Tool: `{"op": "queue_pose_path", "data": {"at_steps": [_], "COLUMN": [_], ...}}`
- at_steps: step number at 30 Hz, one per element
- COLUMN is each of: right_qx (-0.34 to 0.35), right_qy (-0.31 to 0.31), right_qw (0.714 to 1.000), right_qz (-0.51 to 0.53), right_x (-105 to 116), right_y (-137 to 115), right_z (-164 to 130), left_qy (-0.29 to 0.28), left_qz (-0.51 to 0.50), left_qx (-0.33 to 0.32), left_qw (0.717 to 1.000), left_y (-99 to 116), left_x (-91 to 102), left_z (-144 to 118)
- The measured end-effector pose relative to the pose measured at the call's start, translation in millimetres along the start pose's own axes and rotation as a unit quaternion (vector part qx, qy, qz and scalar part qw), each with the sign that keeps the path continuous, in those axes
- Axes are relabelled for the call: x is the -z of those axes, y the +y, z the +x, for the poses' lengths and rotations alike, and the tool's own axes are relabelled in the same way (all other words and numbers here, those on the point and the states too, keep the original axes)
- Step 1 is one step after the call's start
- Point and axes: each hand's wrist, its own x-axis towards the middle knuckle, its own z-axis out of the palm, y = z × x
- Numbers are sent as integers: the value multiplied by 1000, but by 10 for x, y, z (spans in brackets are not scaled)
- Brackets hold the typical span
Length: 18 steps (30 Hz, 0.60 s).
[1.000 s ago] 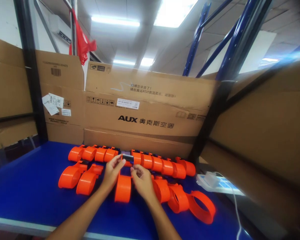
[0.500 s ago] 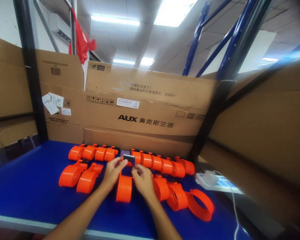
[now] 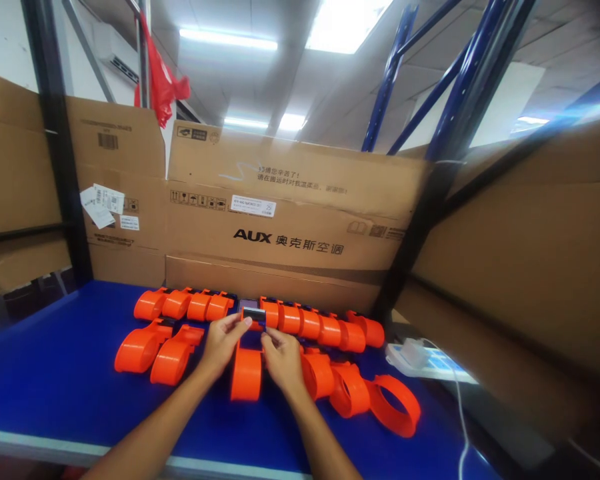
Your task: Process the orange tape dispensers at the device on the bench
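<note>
1. The small dark piece sits at the far end of the orange band, in the middle of the blue table. You hold it up a little between both hands.
2. Keep the piece flat and straight so it stays lined up with the band. Press softly, not hard.
3. Your left hand is curled in. Its thumb and fingers pinch the left side of the dark piece.
4. Your right hand is curled in too. Its fingertips touch the right side of the piece, and the palm rests by the band.
5. Mind your elbows. More orange bands lie close on both sides, like the near left bands and the near right bands.
6. A far row of bands lies just behind your fingers, in front of the cardboard box.
7. A white charger lies off to the right.
</note>
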Motion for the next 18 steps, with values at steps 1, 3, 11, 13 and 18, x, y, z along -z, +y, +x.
{"op": "queue_pose_path", "data": {"at_steps": [1,3,11,13,18], "right_qx": [1,2,1,2,6], "right_qy": [-1,-2,8,16,35], "right_qw": [1000,1000,1000,1000,999], "right_qz": [0,2,13,6,-25], "right_x": [-1,0,-33,-52,-86], "right_y": [1,1,-47,-33,52], "right_z": [1,4,10,14,16], "left_qy": [1,1,26,39,34], "left_qz": [0,-3,-26,-45,-165], "left_qx": [-1,-1,0,18,99], "left_qw": [1000,1000,999,998,981], "left_y": [1,10,72,73,32], "left_x": [0,-4,-21,-18,-19], "left_z": [1,-1,-27,-26,-6]}}
